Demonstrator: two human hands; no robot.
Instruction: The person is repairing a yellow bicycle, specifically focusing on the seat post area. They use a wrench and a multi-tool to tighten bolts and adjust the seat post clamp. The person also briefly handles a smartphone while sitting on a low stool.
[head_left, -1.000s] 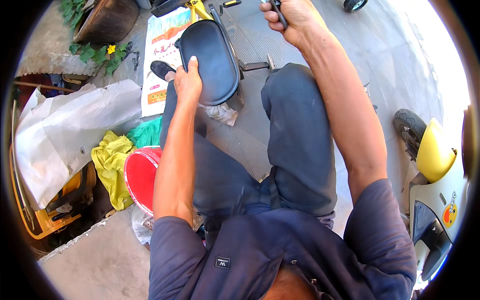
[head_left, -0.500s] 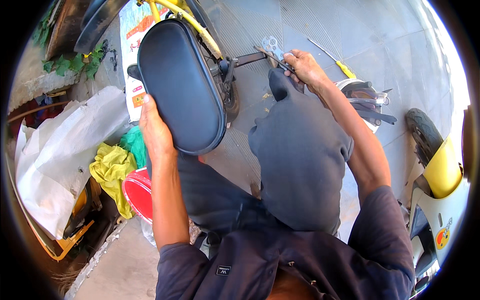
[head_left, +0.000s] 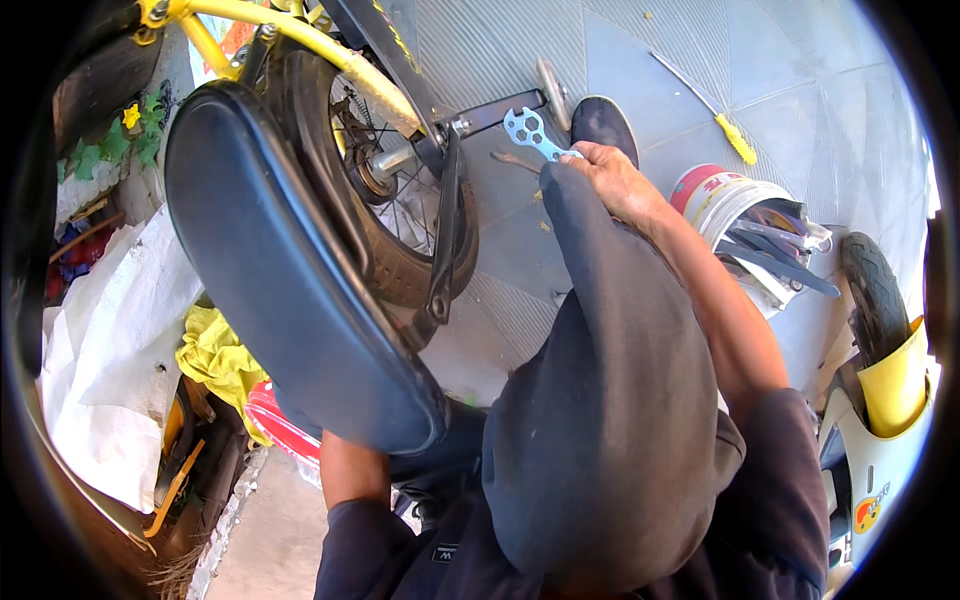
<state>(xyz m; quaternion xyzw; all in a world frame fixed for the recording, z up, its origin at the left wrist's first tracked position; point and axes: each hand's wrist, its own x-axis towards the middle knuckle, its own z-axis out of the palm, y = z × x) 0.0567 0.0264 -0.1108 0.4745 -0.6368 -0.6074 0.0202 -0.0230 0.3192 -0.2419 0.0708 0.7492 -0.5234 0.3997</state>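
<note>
My right hand (head_left: 618, 182) is closed on a flat, light-blue multi-hole spanner (head_left: 530, 128), whose hexagonal cut-outs point away from me above my raised knee. Close to the spanner are a small grey training wheel (head_left: 552, 92) and its black bracket (head_left: 495, 113), fixed at the rear of a yellow bicycle (head_left: 330, 38). A long black padded seat (head_left: 290, 270) fills the left front. Behind it goes my left forearm (head_left: 355, 470); that hand is hidden, so its hold cannot be seen. The bicycle's rear wheel (head_left: 405, 270) shows beside the seat, with a silver axle piece (head_left: 393, 162).
A screwdriver (head_left: 738, 140) with a yellow handle lies on the tiled floor. Right of my arm, a white-and-red bucket (head_left: 715, 200) holds several tools. Farther right is a yellow-and-white vehicle part (head_left: 895, 380). White sheeting (head_left: 120, 350), yellow cloth (head_left: 220, 355) and a red container (head_left: 275, 415) are at left.
The seat and bicycle have swung nearer and tilted, uncovering the rear wheel. My left hand has gone from the seat's edge to behind it. My right knee is raised higher; the spanner stays in my right hand.
</note>
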